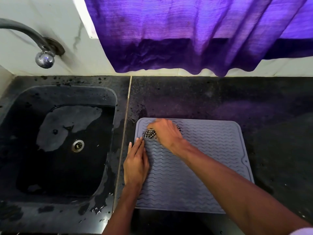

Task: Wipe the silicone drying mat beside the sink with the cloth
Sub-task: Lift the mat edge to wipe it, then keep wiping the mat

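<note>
A grey silicone drying mat (203, 150) with wavy ridges lies on the dark counter to the right of the sink. My right hand (165, 133) presses a bunched black-and-white checked cloth (149, 133) onto the mat's far left corner; the fingers look blurred and most of the cloth is hidden under the hand. My left hand (136, 164) lies flat with straight fingers on the mat's left edge, just below the cloth.
A black sink (25, 116) with a metal drain (77, 145) and wet patches sits on the left. A tap (44, 59) juts from the wall above it. A purple curtain (194, 34) hangs over the back of the dark stone counter (220, 99).
</note>
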A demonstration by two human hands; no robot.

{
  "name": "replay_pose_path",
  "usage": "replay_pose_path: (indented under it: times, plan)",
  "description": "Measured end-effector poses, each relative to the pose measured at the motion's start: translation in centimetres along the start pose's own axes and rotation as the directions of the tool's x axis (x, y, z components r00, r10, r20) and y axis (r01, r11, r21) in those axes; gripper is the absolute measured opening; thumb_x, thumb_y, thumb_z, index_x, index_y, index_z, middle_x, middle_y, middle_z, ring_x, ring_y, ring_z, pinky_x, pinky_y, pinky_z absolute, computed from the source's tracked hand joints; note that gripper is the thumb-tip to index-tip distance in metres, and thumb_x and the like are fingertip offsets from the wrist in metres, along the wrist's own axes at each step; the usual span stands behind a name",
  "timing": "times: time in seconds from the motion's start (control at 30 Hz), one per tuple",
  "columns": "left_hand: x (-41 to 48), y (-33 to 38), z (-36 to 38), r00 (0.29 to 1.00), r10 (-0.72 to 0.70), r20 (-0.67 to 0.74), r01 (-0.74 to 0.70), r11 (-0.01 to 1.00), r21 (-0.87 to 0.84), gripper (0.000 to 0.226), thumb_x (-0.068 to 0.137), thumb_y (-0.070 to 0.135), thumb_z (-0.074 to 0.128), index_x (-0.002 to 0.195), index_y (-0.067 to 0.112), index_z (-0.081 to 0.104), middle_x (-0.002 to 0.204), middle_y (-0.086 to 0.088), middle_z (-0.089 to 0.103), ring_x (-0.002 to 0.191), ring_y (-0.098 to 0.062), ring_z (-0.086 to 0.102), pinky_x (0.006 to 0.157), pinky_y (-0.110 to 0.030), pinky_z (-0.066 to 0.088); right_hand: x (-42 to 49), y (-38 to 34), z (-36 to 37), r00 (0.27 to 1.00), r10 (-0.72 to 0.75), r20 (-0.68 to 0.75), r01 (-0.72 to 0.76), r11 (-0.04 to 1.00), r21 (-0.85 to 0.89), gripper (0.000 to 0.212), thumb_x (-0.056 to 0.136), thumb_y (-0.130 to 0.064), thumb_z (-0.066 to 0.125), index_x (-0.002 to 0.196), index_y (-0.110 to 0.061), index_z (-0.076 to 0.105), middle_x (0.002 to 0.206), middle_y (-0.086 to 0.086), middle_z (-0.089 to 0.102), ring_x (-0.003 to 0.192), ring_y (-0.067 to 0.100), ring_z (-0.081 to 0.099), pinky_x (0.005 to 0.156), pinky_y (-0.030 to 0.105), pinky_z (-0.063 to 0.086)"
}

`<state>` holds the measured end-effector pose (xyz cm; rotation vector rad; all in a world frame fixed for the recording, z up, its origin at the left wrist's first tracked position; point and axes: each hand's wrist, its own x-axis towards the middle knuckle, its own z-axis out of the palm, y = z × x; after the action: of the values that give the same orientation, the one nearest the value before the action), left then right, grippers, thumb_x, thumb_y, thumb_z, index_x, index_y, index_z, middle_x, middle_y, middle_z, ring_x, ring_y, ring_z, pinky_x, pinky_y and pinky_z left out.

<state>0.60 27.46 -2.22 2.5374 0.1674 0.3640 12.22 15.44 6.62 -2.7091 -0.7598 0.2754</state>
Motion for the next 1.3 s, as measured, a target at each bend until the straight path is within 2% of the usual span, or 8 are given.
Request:
replay_pose_path:
  times: [0.13,0.27,0.4,0.5,0.7,0.87,1.03,1.3]
  plan:
    - [-1.3,-0.4,-0.1,0.999,-0.032,-0.015,0.032,0.999,0.01,0.043,0.098,0.017,0.044,0.133,0.001,0.062,0.143,-0.007,0.058,0.135,-0.022,0.052,0.124,-0.024,0.018,-2.3,-1.3,1.4,0.999,0.025,-0.039,-0.025,0.999,-0.022,0.039,0.079,0.006,0.06,0.111,-0.016,0.063,0.102,0.006,0.065,0.096,0.03,0.064,0.075,0.039,0.055]
    - [-2.0,-0.7,-0.1,0.999,0.028,-0.035,-0.026,0.999,0.045,0.043,0.098,0.017,0.044,0.133,0.001,0.062,0.144,-0.007,0.058,0.14,-0.003,0.033,0.119,-0.034,0.031,-3.9,-1.7,2.7,0.998,0.044,-0.052,-0.046,0.999,-0.028,0.044,0.085,0.002,0.06,0.124,-0.017,0.061,0.119,0.006,0.061,0.113,0.03,0.055,0.087,0.045,0.054]
    - [-2.0,-0.7,-0.1,0.999,0.021,-0.042,-0.019,0.999,0.03,0.042,0.1,0.017,0.045,0.134,0.001,0.061,0.143,-0.008,0.058,0.135,-0.014,0.05,0.122,-0.031,0.027,-2.2,-2.2,1.0,0.999,0.049,-0.003,-0.049,0.998,-0.028,0.035,0.081,0.005,0.064,0.107,-0.017,0.07,0.101,0.007,0.064,0.095,0.027,0.065,0.077,0.038,0.057]
    - [-2.1,-0.7,0.0,0.999,0.026,-0.044,-0.025,0.999,0.024,0.04,0.099,0.015,0.047,0.134,0.0,0.061,0.143,-0.008,0.058,0.133,-0.017,0.054,0.124,-0.029,0.023,0.2,-2.6,0.2,0.997,0.039,-0.074,-0.041,0.999,-0.025,0.034,0.082,0.006,0.061,0.106,-0.017,0.069,0.097,0.008,0.062,0.09,0.027,0.063,0.065,0.031,0.048]
    - [-2.0,-0.8,0.1,0.998,0.041,-0.056,-0.04,0.999,0.014,0.041,0.099,0.016,0.045,0.13,-0.002,0.063,0.14,-0.011,0.061,0.132,-0.016,0.054,0.123,-0.031,0.024,1.1,-3.6,2.0,0.996,-0.08,0.029,0.083,0.99,-0.113,0.045,0.09,0.0,0.048,0.131,-0.016,0.058,0.13,0.008,0.054,0.12,0.031,0.047,0.093,0.04,0.048]
    - [-2.0,-0.6,0.0,0.997,0.048,-0.054,-0.047,0.999,0.027,0.041,0.1,0.018,0.044,0.13,-0.002,0.063,0.139,-0.012,0.061,0.132,-0.019,0.056,0.123,-0.032,0.025,2.1,-3.5,1.8,0.995,-0.098,-0.011,0.094,0.974,-0.208,0.043,0.09,0.002,0.05,0.129,-0.014,0.059,0.125,0.009,0.056,0.114,0.03,0.049,0.089,0.041,0.048]
    - [-1.9,-0.7,0.1,0.997,0.061,-0.055,-0.059,0.998,0.039,0.039,0.1,0.014,0.046,0.132,-0.002,0.062,0.141,-0.011,0.06,0.132,-0.02,0.056,0.122,-0.035,0.027,4.7,-3.6,0.4,0.995,-0.006,-0.097,-0.016,0.976,-0.218,0.036,0.087,0.005,0.056,0.119,-0.008,0.063,0.117,0.012,0.059,0.11,0.033,0.052,0.085,0.042,0.049]
    - [-1.8,-0.5,-0.1,0.995,0.048,-0.091,-0.043,0.998,0.056,0.039,0.1,0.015,0.045,0.128,-0.003,0.065,0.136,-0.011,0.063,0.128,-0.02,0.059,0.12,-0.033,0.031,3.8,-3.6,0.8,0.997,-0.033,0.063,0.043,0.985,-0.165,0.035,0.082,0.003,0.063,0.113,-0.012,0.068,0.11,0.009,0.063,0.107,0.033,0.055,0.083,0.042,0.05]
